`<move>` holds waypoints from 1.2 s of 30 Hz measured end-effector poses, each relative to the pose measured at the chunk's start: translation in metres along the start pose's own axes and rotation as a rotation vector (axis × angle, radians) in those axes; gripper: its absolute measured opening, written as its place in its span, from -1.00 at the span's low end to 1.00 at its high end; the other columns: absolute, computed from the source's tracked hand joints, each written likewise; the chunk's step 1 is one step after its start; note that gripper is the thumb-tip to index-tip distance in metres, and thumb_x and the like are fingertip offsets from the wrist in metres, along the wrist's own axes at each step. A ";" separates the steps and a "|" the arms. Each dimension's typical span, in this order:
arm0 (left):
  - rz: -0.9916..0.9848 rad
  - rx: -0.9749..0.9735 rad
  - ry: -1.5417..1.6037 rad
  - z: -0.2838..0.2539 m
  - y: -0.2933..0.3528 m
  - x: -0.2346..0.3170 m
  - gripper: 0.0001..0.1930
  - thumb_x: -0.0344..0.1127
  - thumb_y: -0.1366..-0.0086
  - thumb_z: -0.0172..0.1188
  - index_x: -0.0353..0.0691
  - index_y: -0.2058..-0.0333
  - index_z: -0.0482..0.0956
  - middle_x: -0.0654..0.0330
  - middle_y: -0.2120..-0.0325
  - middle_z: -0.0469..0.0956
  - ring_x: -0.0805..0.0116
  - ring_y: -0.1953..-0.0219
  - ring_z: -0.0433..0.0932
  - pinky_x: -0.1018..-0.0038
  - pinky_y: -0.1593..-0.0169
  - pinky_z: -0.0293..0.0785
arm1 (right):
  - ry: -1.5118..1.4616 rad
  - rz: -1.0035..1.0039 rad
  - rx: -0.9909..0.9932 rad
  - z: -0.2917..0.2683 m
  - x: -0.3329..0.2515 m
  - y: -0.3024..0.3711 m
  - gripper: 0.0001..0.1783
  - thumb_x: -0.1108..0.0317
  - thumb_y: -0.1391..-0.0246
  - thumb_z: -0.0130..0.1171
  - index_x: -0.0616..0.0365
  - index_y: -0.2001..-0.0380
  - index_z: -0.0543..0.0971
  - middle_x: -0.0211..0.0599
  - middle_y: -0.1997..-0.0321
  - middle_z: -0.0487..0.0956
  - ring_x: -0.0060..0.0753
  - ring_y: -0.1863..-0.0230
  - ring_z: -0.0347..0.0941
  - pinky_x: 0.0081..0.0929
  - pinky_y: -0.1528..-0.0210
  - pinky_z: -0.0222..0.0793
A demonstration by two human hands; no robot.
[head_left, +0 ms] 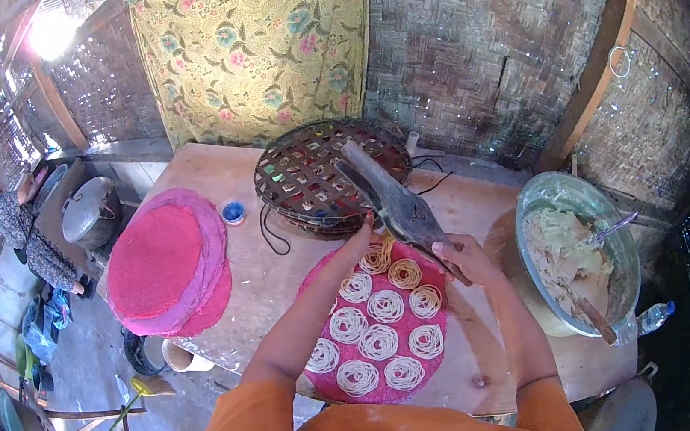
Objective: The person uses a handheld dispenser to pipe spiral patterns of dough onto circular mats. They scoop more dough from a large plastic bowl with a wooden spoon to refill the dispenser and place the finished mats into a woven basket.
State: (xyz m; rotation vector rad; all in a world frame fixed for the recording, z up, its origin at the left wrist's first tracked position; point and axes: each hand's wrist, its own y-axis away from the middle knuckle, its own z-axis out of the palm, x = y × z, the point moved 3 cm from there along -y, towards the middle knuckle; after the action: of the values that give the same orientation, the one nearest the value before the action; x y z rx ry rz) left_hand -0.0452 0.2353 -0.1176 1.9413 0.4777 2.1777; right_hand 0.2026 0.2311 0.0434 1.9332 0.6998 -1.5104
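Note:
Both my hands are on a dark wooden two-handled press [402,204], tilted over the far part of a round pink mat [318,380]. My left hand [365,235] is closed at its near left side, with the fingers partly hidden. My right hand [467,259] wraps round its lower right end. On the mat lie several round nests of thin dough strands [378,342]; most are pale white, and the far ones beneath the press look yellowish. The press covers part of the far edge of the mat.
Stacked pink and purple round mats [161,264] lie at the left, beside a small blue cup [234,213]. A lidded woven basket [287,162] stands at the back. At the right is a large basin [526,219] of dough [569,252]. Another person [23,221] is far left.

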 end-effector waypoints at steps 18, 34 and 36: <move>0.718 0.587 -1.224 -0.006 0.139 0.071 -0.32 0.02 -0.08 0.22 -0.30 -0.07 0.32 0.05 0.06 0.36 0.07 0.13 0.39 0.29 0.03 0.34 | -0.005 -0.074 0.103 -0.002 0.006 0.017 -0.53 0.21 -0.02 0.24 0.28 0.05 0.49 -0.42 0.54 0.50 -0.69 0.65 0.29 -0.64 0.64 0.19; 0.535 0.382 0.902 -0.109 0.122 0.141 -0.72 -0.29 -0.12 0.27 -0.26 0.23 0.45 0.16 0.41 0.52 0.24 0.40 0.52 0.30 0.33 0.51 | 0.229 0.252 -0.383 0.082 -0.043 -0.047 -0.31 -0.30 -0.12 -0.16 0.17 0.25 0.55 -0.43 0.54 0.43 -0.67 0.54 0.31 -0.58 0.56 0.22; 0.501 0.460 0.924 -0.118 0.114 0.117 -0.71 -0.26 -0.14 0.24 -0.27 0.23 0.45 0.12 0.37 0.53 0.18 0.33 0.54 0.19 0.23 0.52 | 0.305 0.131 -0.324 0.090 -0.036 -0.053 -0.29 -0.31 -0.12 -0.17 0.20 0.26 0.56 -0.40 0.57 0.45 -0.62 0.56 0.34 -0.53 0.55 0.25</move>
State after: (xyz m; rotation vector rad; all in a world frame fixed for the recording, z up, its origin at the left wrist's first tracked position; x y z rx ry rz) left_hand -0.1681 0.1564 0.0210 1.1365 0.7148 3.5219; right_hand 0.0974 0.2012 0.0550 1.9296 0.8697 -0.9645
